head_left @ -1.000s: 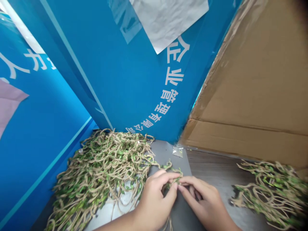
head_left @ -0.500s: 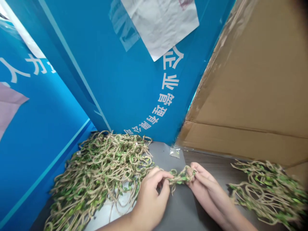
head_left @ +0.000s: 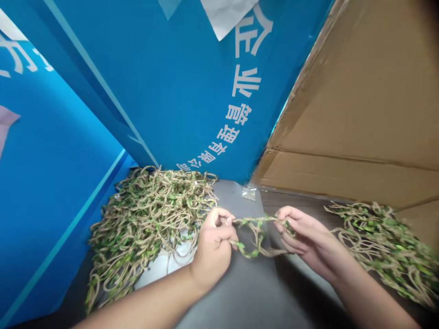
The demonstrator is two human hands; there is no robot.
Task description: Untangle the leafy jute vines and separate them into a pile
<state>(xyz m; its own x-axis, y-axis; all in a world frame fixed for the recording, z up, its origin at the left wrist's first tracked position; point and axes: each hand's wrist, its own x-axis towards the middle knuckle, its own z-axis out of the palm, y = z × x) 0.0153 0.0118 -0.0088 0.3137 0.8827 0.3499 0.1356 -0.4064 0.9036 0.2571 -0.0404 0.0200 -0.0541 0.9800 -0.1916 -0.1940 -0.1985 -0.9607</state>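
Observation:
Between my two hands stretches a leafy twine garland (head_left: 255, 232), tan cord with small green leaves, looped and partly tangled. My left hand (head_left: 216, 242) pinches its left end between thumb and fingers. At the other end my right hand (head_left: 305, 233) has its fingers closed on the cord, and a loose strand trails below them, smeared by motion. A big heap of like garlands (head_left: 151, 210) lies to the left, just behind my left hand. To the right is a smaller pile of garlands (head_left: 384, 246), partly hidden by my right forearm.
Blue panels (head_left: 178, 100) with white lettering rise behind the heap and at the left. A cardboard sheet (head_left: 363, 105) stands at the right. On the grey work surface (head_left: 233, 292), a small clear plastic bag (head_left: 248, 193) lies near the panel's foot.
My hands have drawn slightly apart, and the bunched garland is now spread into open loops between them. The camera view has tipped downward.

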